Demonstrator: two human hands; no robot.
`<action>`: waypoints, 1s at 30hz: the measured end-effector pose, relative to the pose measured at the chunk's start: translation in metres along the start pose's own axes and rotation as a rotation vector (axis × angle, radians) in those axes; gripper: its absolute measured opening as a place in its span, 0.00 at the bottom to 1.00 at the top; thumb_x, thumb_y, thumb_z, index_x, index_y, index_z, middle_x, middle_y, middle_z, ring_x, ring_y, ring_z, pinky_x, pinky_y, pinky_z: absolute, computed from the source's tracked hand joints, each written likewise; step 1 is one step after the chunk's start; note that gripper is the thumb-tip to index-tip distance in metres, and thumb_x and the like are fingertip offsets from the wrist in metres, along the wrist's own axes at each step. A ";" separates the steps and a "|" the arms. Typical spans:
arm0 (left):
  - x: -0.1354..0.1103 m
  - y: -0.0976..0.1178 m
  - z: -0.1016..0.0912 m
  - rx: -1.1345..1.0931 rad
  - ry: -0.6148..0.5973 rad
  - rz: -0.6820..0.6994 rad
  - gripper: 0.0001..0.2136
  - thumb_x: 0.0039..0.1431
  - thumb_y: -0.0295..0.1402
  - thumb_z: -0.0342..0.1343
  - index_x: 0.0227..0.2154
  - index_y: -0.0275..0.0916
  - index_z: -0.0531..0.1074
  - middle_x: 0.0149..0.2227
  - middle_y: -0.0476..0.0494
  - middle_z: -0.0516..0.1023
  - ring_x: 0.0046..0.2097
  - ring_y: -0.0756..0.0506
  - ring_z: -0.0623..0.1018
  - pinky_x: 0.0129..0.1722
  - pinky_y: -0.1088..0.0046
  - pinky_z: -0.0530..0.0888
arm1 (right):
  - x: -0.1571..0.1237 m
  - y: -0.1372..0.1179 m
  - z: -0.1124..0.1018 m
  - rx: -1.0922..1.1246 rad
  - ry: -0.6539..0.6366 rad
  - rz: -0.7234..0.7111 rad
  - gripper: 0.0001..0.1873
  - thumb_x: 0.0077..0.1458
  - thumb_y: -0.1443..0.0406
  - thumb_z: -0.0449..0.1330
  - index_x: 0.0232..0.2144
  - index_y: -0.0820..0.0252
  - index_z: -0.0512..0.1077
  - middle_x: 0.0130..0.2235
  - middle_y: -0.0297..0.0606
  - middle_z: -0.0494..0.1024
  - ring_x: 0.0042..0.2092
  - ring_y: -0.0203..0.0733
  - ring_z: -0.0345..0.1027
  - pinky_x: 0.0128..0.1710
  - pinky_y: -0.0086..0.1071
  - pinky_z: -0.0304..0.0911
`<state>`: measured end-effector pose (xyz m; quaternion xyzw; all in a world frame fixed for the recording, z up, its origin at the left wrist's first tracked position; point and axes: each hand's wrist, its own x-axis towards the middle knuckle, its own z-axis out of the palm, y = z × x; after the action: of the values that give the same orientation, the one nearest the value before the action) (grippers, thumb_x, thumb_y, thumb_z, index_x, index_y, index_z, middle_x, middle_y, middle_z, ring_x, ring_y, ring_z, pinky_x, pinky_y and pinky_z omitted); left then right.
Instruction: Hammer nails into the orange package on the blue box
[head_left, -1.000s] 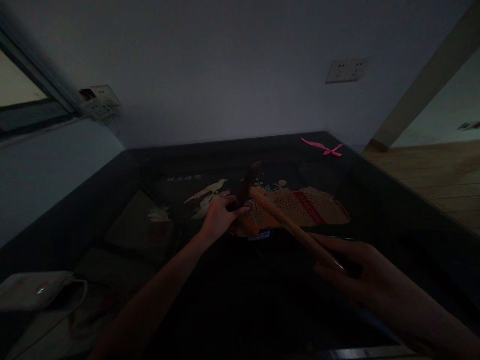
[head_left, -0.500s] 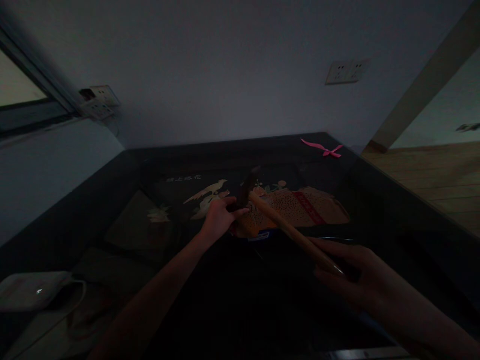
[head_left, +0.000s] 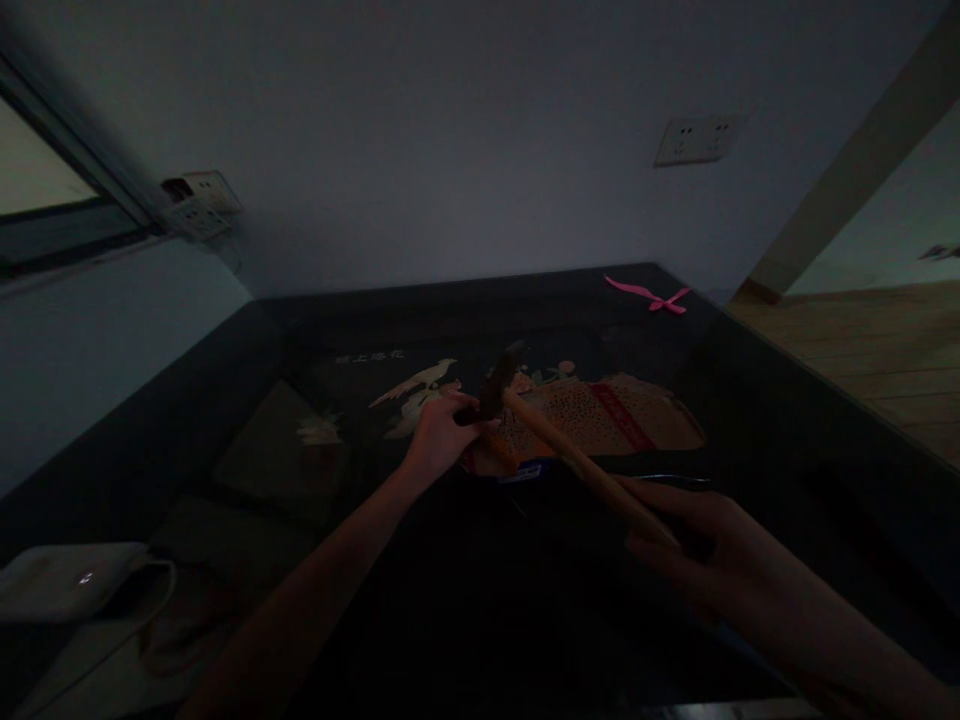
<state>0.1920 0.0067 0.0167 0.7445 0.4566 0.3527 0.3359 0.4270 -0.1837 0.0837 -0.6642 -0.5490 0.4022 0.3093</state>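
A hammer [head_left: 566, 452] with a pale wooden handle and a dark head slants across the middle of the view. My right hand [head_left: 694, 545] is closed around the lower end of its handle. Up at the head, my left hand [head_left: 444, 432] is closed, its thumb and fingers pinching the dark metal. Beneath the hammer lies a tan, dark-dotted packet [head_left: 581, 415] with a red band. A small blue label or object [head_left: 523, 471] shows at the packet's near edge. Dim light hides much of the fingers' detail.
The dark table [head_left: 450, 300] carries a bird-and-flower picture [head_left: 420, 385]. A pink ribbon [head_left: 651, 296] lies at the far right corner. At left are a white device [head_left: 67, 580] and its cable [head_left: 171, 590]. Sockets [head_left: 696, 140] sit on the wall behind.
The hammer and both hands hold nearly the same pose; the hammer head has dipped very slightly. The view has shifted a little.
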 end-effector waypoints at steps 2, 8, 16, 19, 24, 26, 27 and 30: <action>-0.001 0.001 -0.001 0.003 0.000 0.009 0.08 0.48 0.35 0.64 0.30 0.35 0.77 0.31 0.45 0.79 0.35 0.45 0.78 0.35 0.71 0.73 | 0.000 0.001 0.000 0.014 -0.013 0.028 0.28 0.50 0.57 0.62 0.54 0.54 0.74 0.38 0.41 0.82 0.28 0.42 0.73 0.20 0.29 0.68; -0.004 0.010 -0.013 -0.048 -0.074 0.071 0.11 0.48 0.33 0.64 0.35 0.37 0.76 0.33 0.46 0.80 0.35 0.46 0.79 0.36 0.71 0.76 | -0.003 0.001 -0.003 0.078 -0.003 -0.014 0.27 0.53 0.55 0.60 0.55 0.51 0.72 0.32 0.36 0.80 0.22 0.36 0.67 0.16 0.26 0.62; -0.005 0.018 -0.023 0.004 -0.032 0.076 0.02 0.50 0.29 0.62 0.27 0.37 0.77 0.31 0.46 0.80 0.36 0.46 0.79 0.39 0.70 0.77 | -0.002 -0.006 -0.003 0.031 0.015 -0.087 0.25 0.52 0.57 0.61 0.53 0.53 0.75 0.38 0.39 0.82 0.32 0.44 0.75 0.26 0.31 0.71; -0.005 0.015 -0.021 -0.001 -0.053 0.034 0.03 0.50 0.31 0.62 0.26 0.36 0.77 0.31 0.46 0.80 0.34 0.46 0.79 0.35 0.71 0.76 | -0.002 -0.007 -0.001 -0.014 0.054 -0.100 0.24 0.51 0.58 0.62 0.51 0.51 0.76 0.43 0.40 0.82 0.38 0.48 0.76 0.31 0.34 0.73; -0.004 0.013 -0.018 -0.031 -0.062 0.005 0.06 0.49 0.34 0.62 0.28 0.36 0.77 0.31 0.47 0.81 0.35 0.45 0.79 0.34 0.73 0.76 | 0.000 -0.005 -0.001 -0.113 0.030 -0.137 0.24 0.49 0.60 0.61 0.51 0.53 0.76 0.43 0.41 0.83 0.37 0.48 0.77 0.34 0.37 0.74; -0.004 0.013 -0.018 -0.006 -0.051 0.015 0.06 0.49 0.35 0.62 0.28 0.37 0.78 0.31 0.47 0.81 0.35 0.46 0.79 0.35 0.73 0.75 | 0.000 -0.004 -0.002 -0.115 0.033 -0.135 0.26 0.50 0.58 0.60 0.52 0.54 0.75 0.42 0.41 0.83 0.35 0.47 0.77 0.31 0.36 0.74; -0.004 0.012 -0.017 0.008 -0.048 0.022 0.07 0.50 0.35 0.62 0.28 0.37 0.77 0.31 0.47 0.81 0.34 0.46 0.79 0.34 0.73 0.75 | 0.000 -0.004 -0.002 -0.117 0.038 -0.131 0.26 0.51 0.57 0.60 0.53 0.54 0.75 0.42 0.41 0.83 0.34 0.47 0.77 0.30 0.35 0.74; -0.005 0.011 -0.016 0.040 -0.045 0.023 0.08 0.51 0.37 0.61 0.26 0.37 0.77 0.29 0.47 0.80 0.32 0.46 0.79 0.32 0.74 0.74 | 0.000 -0.005 -0.001 -0.128 0.056 -0.137 0.25 0.52 0.57 0.60 0.52 0.54 0.75 0.43 0.42 0.83 0.37 0.48 0.77 0.32 0.36 0.74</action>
<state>0.1815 0.0012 0.0331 0.7642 0.4472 0.3303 0.3270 0.4256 -0.1826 0.0886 -0.6546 -0.6089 0.3255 0.3081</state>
